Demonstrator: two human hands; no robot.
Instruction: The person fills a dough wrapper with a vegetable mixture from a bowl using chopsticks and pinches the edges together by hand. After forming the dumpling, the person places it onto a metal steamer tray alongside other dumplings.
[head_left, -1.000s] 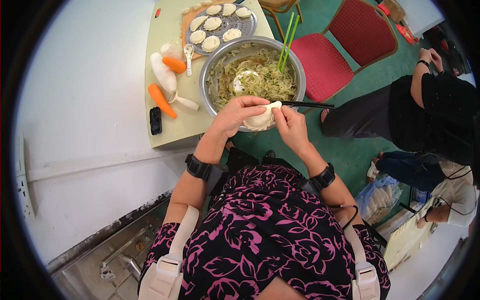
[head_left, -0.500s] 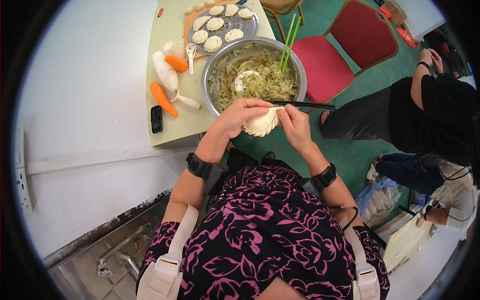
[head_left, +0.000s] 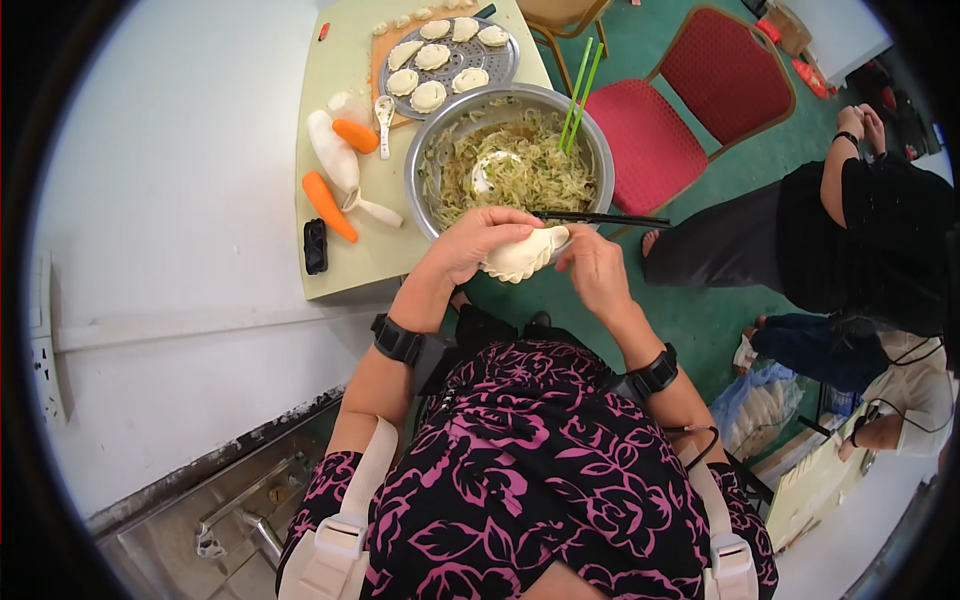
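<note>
Holding a folded dumpling (head_left: 520, 258) up in both hands, just over the near rim of the big metal bowl (head_left: 603, 150) and off the edge of the table (head_left: 350, 262). The left hand (head_left: 478, 240) is cupped over it from the top, fingers curled around the dough and gripping it. The right hand (head_left: 597, 270) has its thumb and fingertips closed on the right-hand tip of the pleated seam, pinching it. The bowl is full of shredded filling (head_left: 525, 170), with green chopsticks (head_left: 578, 85) sticking out the far side and black chopsticks (head_left: 612, 217) lying across the near rim, right beside the hands. Behind the bowl there's a perforated steamer tray (head_left: 510, 60) with finished dumplings on it. Left of the bowl: two carrots (head_left: 328, 205), a white radish (head_left: 332, 152) and a white spoon (head_left: 384, 112). A red chair (head_left: 650, 135) stands right of the table, and another person in black (head_left: 880, 235) is off to the far right.
</note>
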